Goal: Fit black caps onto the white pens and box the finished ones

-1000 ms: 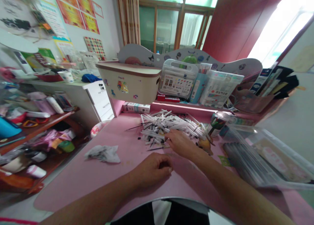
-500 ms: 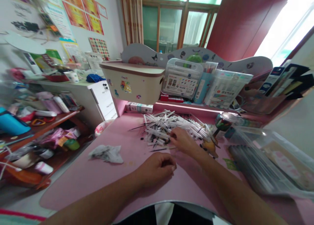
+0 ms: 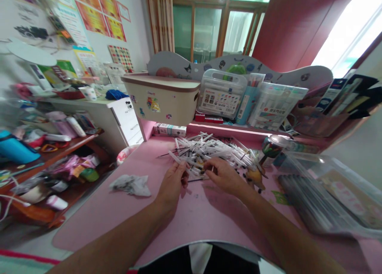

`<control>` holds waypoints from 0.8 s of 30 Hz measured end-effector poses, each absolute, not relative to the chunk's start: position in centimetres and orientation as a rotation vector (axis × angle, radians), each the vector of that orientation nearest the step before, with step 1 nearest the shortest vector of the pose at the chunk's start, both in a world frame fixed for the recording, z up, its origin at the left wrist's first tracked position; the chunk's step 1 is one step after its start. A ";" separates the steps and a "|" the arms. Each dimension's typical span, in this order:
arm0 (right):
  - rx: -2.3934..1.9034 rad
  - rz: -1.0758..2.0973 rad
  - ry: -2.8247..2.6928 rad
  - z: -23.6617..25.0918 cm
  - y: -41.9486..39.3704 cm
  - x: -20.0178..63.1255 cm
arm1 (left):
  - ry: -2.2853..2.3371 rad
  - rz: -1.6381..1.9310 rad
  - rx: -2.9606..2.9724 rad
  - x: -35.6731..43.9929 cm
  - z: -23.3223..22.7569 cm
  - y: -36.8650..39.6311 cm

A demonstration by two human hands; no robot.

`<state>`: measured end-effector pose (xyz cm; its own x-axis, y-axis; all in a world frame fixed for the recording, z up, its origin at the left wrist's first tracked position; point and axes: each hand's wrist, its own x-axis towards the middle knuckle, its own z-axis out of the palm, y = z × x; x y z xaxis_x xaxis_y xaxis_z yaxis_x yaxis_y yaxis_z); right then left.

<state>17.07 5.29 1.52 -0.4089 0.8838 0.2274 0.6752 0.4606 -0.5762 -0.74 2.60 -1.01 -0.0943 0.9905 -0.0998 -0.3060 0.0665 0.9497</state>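
Observation:
A loose heap of white pens (image 3: 205, 145), with dark caps and thin dark pieces among them, lies at the back of the pink desk (image 3: 119, 222). My left hand (image 3: 171, 184) is closed in front of the heap's left side, with a slim white pen (image 3: 174, 157) pinched between thumb and fingers and pointing up to the left. My right hand (image 3: 223, 175) is at the heap's front edge, its fingers curled in a pinch; what they hold is too small to make out. A dark thin stick (image 3: 197, 180) lies between the hands.
A crumpled tissue (image 3: 131, 185) lies on the left. To the right are a small yellow figure (image 3: 255, 177), a jar (image 3: 273, 146) and a clear plastic box (image 3: 328, 194). A cream bin (image 3: 161, 102) and marker cases (image 3: 222, 96) stand on the shelf above the heap.
My left hand has moved forward to the heap and now holds a white pen. My right hand has shifted slightly right and nearer, its fingers still curled.

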 end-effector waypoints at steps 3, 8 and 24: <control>-1.383 0.371 -2.126 0.0 5.8 17.8 | 1.119 1.419 0.852 -0.9 -0.8 2.6; -1.484 0.294 -2.260 -1.0 5.4 17.8 | 1.122 1.461 0.798 -1.1 -0.7 2.7; -1.494 0.655 -2.329 0.4 4.5 18.7 | 1.105 1.596 0.705 -1.7 -0.7 3.7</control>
<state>18.66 4.48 0.38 -0.4163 0.9092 0.0041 0.7739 0.3567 -0.5233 -1.71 3.69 -0.69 -0.3029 0.9495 -0.0822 -0.4108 -0.0523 0.9102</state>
